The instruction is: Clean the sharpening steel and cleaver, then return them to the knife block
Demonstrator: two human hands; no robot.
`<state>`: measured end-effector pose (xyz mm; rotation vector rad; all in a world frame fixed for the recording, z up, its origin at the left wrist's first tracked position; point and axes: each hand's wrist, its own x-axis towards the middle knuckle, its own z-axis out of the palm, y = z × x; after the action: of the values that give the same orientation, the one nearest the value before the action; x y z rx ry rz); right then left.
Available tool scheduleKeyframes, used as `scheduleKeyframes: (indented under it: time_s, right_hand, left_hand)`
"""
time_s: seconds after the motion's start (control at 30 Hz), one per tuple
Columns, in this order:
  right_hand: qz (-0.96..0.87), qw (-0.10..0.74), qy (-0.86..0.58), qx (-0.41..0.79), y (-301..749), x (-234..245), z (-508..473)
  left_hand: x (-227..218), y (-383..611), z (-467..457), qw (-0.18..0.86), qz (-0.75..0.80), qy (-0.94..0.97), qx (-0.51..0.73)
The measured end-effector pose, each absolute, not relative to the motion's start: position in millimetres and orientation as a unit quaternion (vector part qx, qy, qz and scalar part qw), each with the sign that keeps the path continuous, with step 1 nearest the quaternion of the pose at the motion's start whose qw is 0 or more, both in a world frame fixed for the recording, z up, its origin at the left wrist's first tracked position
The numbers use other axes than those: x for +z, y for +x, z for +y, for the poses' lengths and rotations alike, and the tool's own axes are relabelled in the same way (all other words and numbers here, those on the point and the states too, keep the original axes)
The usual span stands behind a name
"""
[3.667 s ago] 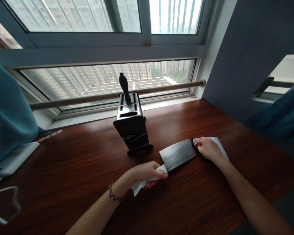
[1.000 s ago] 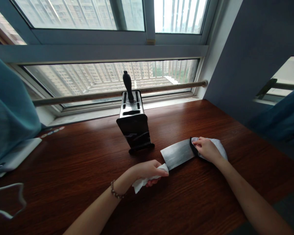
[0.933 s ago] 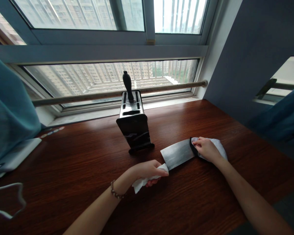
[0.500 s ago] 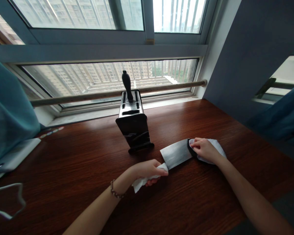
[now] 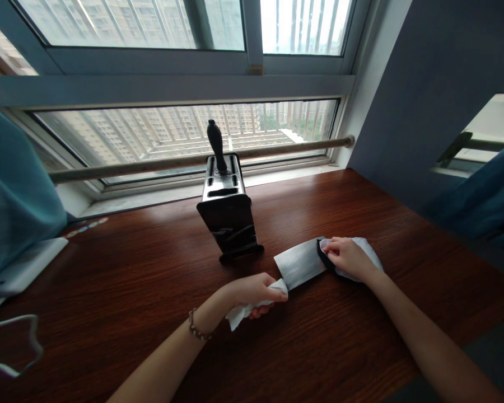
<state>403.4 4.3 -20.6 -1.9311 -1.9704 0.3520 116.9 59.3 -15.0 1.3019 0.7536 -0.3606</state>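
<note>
A cleaver (image 5: pixel 300 263) with a broad steel blade is low over the table, its blade pointing right. My left hand (image 5: pixel 254 291) is closed round its handle end, with a white tissue (image 5: pixel 237 316) wrapped there; the handle itself is hidden. My right hand (image 5: pixel 348 257) is closed on a pale cloth with a dark part (image 5: pixel 367 249), pressed against the far end of the blade and covering it. Behind the blade, to the left, stands a black knife block (image 5: pixel 227 218) with one black handle (image 5: pixel 216 145) upright in its top slots.
The wooden table (image 5: pixel 130 280) reaches the window sill. At the left edge are a teal curtain (image 5: pixel 17 184), a white flat object (image 5: pixel 25 268) and a white bent loop (image 5: pixel 36 341). A metal rail (image 5: pixel 277 151) crosses in front of the window. A blue-grey wall (image 5: pixel 424 101) stands right.
My right hand has slid slightly left along the blade with the cloth, covering a little more of it. My left hand has hardly moved.
</note>
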Motion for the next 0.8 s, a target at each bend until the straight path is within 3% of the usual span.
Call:
scheduleKeyframes:
  time_s: [0.8]
  right_hand:
    - [-0.610, 0.130, -0.779, 0.056, 418, -26, 8]
  left_hand:
    - [-19, 116, 60, 0.713, 0.343, 0.588, -0.165]
